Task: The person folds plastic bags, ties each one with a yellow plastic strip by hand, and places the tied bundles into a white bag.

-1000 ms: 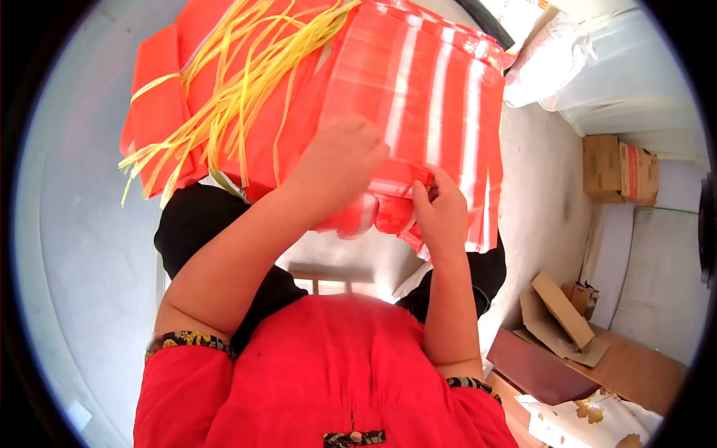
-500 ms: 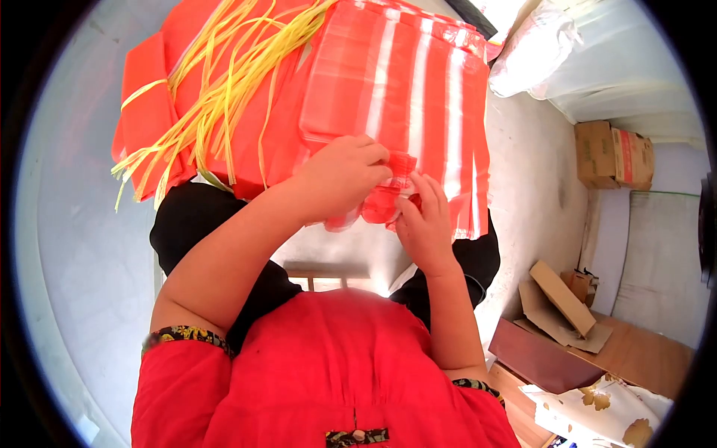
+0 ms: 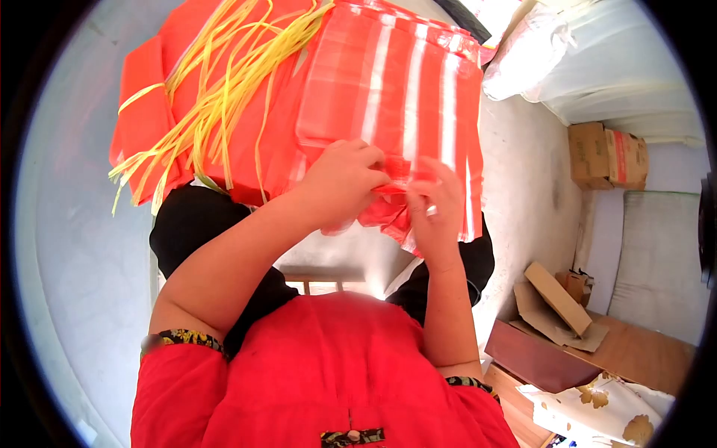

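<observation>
A stack of red plastic bags with white stripes (image 3: 351, 82) lies across my lap. At its near edge, my left hand (image 3: 345, 178) pinches a gathered fold of red plastic with bent fingers. Close on the right, my right hand (image 3: 437, 205) has thumb and fingertips on the same fold; its fingers are a little blurred. Crumpled red film hangs down between and below the two hands. A bunch of yellow plastic strips (image 3: 224, 89) lies over more red plastic to the left, where a folded red bundle (image 3: 146, 119) has a yellow strip around it.
Cardboard boxes (image 3: 606, 157) stand by the wall at right. Lower right, an opened carton (image 3: 556, 306) rests on a brown wooden surface (image 3: 642, 355), near a white flowered cloth (image 3: 597, 407). A white plastic-wrapped bundle (image 3: 526, 56) is at the upper right.
My right hand has turned more upright, its fingers now raised at the fold. The red film beneath has shifted and hangs lower. My left hand stays nearly in place.
</observation>
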{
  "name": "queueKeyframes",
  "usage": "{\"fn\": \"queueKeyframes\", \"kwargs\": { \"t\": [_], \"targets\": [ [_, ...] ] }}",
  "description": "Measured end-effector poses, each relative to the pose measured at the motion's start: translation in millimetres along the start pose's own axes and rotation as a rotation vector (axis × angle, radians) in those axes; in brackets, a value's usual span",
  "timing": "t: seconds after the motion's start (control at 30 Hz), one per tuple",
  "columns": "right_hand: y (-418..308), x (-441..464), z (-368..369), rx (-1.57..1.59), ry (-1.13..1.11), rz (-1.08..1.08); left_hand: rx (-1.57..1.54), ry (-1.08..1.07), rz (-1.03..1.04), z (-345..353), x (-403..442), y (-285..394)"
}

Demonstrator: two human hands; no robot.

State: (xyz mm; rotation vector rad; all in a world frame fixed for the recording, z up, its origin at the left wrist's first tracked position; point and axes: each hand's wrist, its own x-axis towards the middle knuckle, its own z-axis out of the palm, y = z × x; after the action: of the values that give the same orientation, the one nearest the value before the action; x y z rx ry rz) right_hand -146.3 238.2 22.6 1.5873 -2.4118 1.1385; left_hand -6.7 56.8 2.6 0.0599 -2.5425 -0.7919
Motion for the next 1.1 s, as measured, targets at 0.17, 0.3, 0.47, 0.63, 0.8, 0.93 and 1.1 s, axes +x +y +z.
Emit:
{"fn": "queueKeyframes", "kwargs": {
  "t": [0.17,0.3,0.47,0.63,0.8,0.93,1.1],
  "targets": [
    [35,20,-34,0.588,0.236,0.451,-0.269,-0.022,-0.156,0,6,-7],
    [53,14,-40,0.55,0.172,0.579,-0.355,-0.023,-0.228,-3,6,-8],
    [57,11,-29,0.648,0.167,0.604,-0.396,-0.042,-0.243,-5,7,-7],
    [30,8,-46,0.593,0.1,0.616,-0.308,0.03,-0.146,-2,8,-6],
    [34,-33,-72,0.629,-0.095,0.697,-0.122,-0.046,-0.066,1,3,-6],
    [36,-51,-80,0.577,-0.098,0.716,0.083,-0.05,0.015,4,-1,0],
    [19,-18,-72,0.504,-0.061,0.568,0.209,-0.066,0.084,5,-4,2]
  ]
}}
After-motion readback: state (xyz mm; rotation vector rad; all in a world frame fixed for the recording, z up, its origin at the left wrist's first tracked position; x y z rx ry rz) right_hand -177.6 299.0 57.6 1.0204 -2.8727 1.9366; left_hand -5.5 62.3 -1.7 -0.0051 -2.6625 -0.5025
